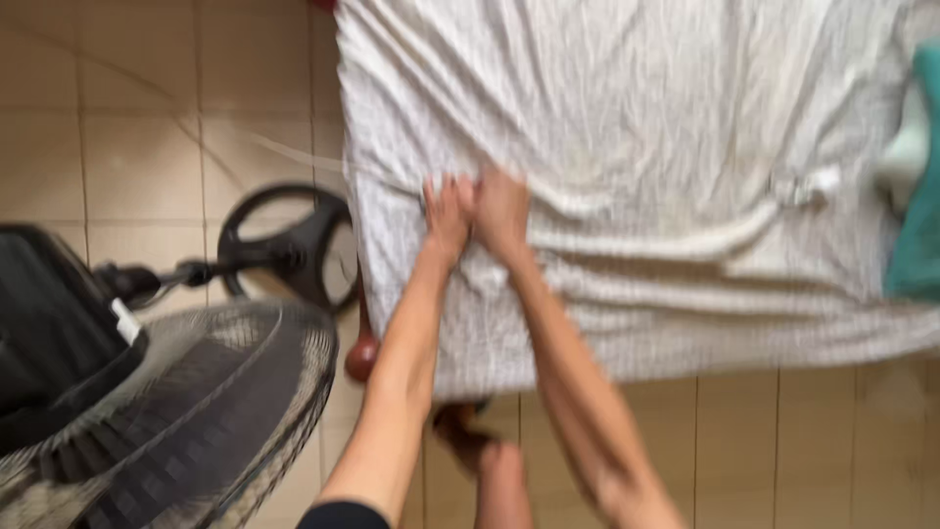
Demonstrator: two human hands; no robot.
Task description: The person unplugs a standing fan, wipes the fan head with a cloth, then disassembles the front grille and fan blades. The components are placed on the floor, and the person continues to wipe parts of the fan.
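The fingers of both hands are curled down into the sheet (627, 147) — blur keeps me from telling whether they pinch a fold or only press on it. The left hand (446, 211) and right hand (501, 208) sit knuckle to knuckle, touching, near the left corner of the bed, where the cloth bunches into a ridge that runs off to the right.

Nearest the camera, a dark sleeve edge shows at the bottom, and both bare forearms reach up from there. A foot (460, 436) stands on the tiled floor (147, 118) between the arms, just under the hanging edge of the sheet. At lower left a standing fan (186, 411) with a dark grille fills the corner; its round base (289, 245) lies on the tiles just beside the bed.

Farther off, the white, wrinkled sheet covers the whole bed — at the far right edge lies a teal cloth (920, 216).
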